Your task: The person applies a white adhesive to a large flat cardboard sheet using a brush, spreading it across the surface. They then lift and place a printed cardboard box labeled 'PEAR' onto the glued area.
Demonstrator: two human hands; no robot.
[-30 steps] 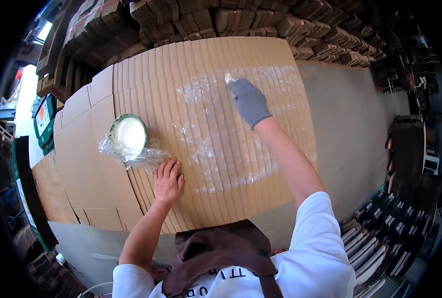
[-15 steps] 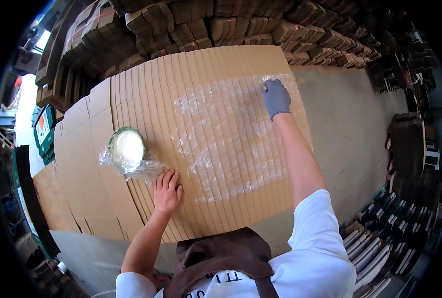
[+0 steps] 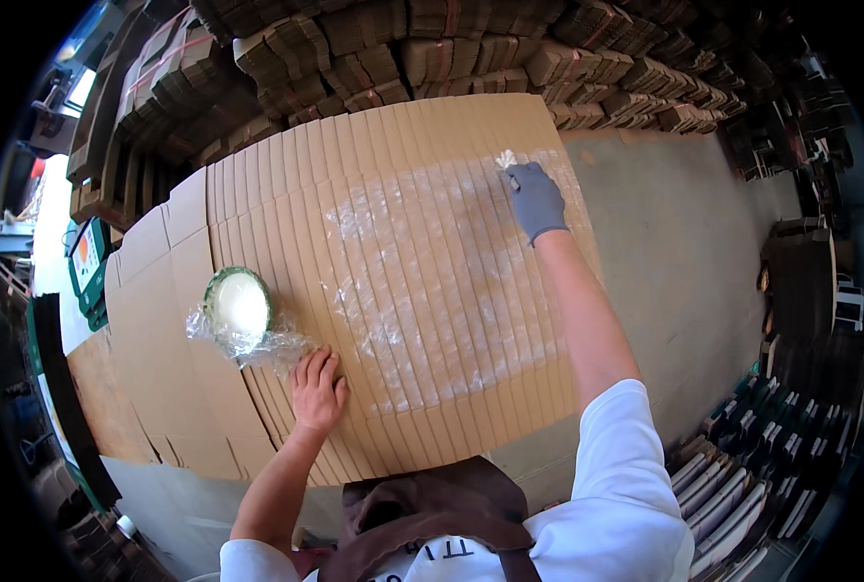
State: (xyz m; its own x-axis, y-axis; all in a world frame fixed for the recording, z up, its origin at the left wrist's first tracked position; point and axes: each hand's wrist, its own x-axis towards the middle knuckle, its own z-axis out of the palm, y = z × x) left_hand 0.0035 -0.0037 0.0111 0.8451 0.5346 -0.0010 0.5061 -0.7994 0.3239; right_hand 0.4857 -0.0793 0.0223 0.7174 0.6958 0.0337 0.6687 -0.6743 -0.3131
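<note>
Two hands on a fanned spread of cardboard sheets

A wide fan of flat cardboard sheets (image 3: 383,281) fills the middle of the view, the sheets overlapping like shingles, with a shiny wet-looking film (image 3: 422,291) smeared across its centre.

The right hand (image 3: 534,199), in a grey glove, reaches far out to about one o'clock, near the upper right edge of the spread. Its fingers are closed around a small tool (image 3: 509,173) whose tip touches the cardboard at the top corner of the shiny patch; what kind of tool it is cannot be told, since only a pale end shows past the glove.

The left hand (image 3: 317,390) is bare and lies flat at about seven o'clock, palm down on the sheets, fingers spread and holding nothing. The two hands are well apart, with the glossy patch between them.

Just beside the left hand, toward nine o'clock, stands a round bowl (image 3: 239,304) with a green rim and white contents, sitting on crumpled clear plastic (image 3: 257,341) that reaches almost to the fingertips.

From ten to two o'clock, stacks of bundled cardboard (image 3: 471,48) rise behind the spread. A bare concrete floor (image 3: 684,252) lies at three o'clock, and more flat packs (image 3: 762,456) stand on edge at four o'clock
</note>
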